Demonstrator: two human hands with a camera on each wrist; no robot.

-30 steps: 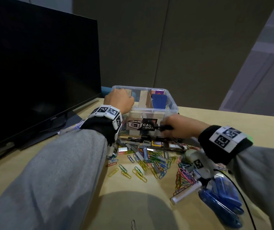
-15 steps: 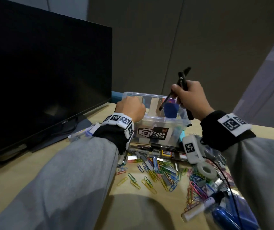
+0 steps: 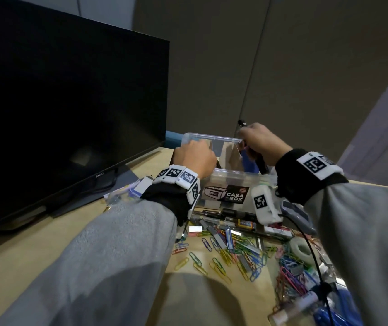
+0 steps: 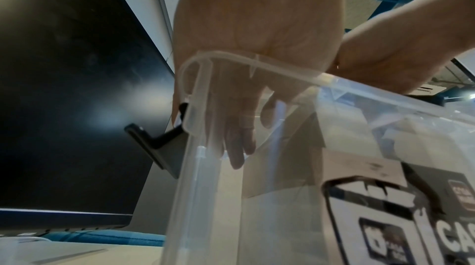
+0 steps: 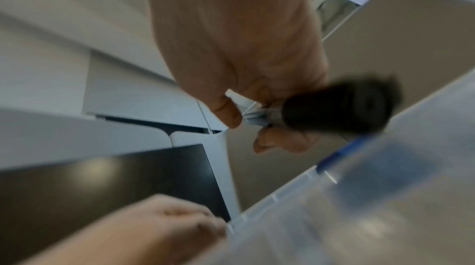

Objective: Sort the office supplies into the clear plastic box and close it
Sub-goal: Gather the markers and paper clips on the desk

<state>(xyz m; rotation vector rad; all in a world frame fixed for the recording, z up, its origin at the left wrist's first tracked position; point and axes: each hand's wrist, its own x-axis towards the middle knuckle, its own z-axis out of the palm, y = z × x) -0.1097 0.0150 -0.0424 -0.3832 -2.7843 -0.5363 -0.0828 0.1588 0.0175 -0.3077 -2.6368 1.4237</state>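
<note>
Clear plastic box (image 3: 226,182) stands open near the table's (image 3: 122,234) far edge, beside the monitor (image 3: 65,109). Left hand (image 3: 194,158) hooks its fingers (image 4: 239,143) over the box's near-left corner, reaching inside. Right hand (image 3: 260,143) hovers above the box's right side — fingers curled round a black pen (image 5: 336,105). Paper clips (image 3: 233,252) litter the table's near edge.

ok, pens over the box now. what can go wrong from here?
The right hand grips several black pens at once; one may slip or miss its compartment. The left hand, fingers hooked inside the clear box, may block dividers. Paper clips crowd the box's front and could scatter.
</note>
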